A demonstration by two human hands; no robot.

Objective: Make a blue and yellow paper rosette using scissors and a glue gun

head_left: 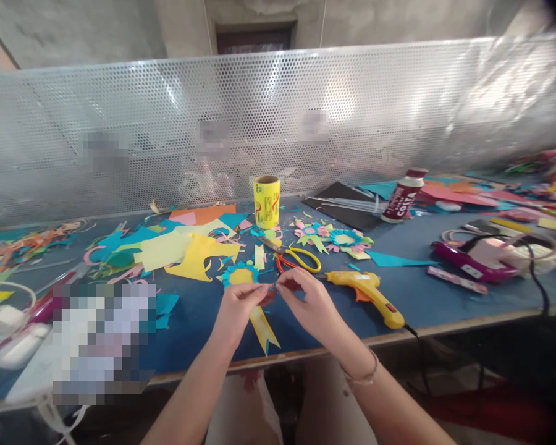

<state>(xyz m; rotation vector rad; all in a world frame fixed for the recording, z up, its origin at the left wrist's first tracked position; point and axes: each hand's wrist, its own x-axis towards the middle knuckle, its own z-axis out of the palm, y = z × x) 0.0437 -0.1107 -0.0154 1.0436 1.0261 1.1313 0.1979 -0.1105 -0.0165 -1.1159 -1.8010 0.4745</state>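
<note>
Both my hands meet above the front of the blue table, fingertips pinched close together. My left hand (241,307) is closed at thumb and finger, and so is my right hand (311,303). Whatever sits between the fingertips is too small to name. Just behind my left hand lies a paper rosette (241,275) with a yellow centre and blue looped edge. A yellow ribbon tail (263,327) with a notched end shows below my fingers. Scissors (302,259) with yellow and red handles lie beyond my right hand. To its right rests a yellow glue gun (359,283).
A yellow tape roll (267,204) stands at the back, near a perforated metal screen (259,123). Paper scraps (162,250) spread to the left. Finished-looking rosettes (345,238), a Costa bottle (403,196) and a purple device (472,262) lie to the right.
</note>
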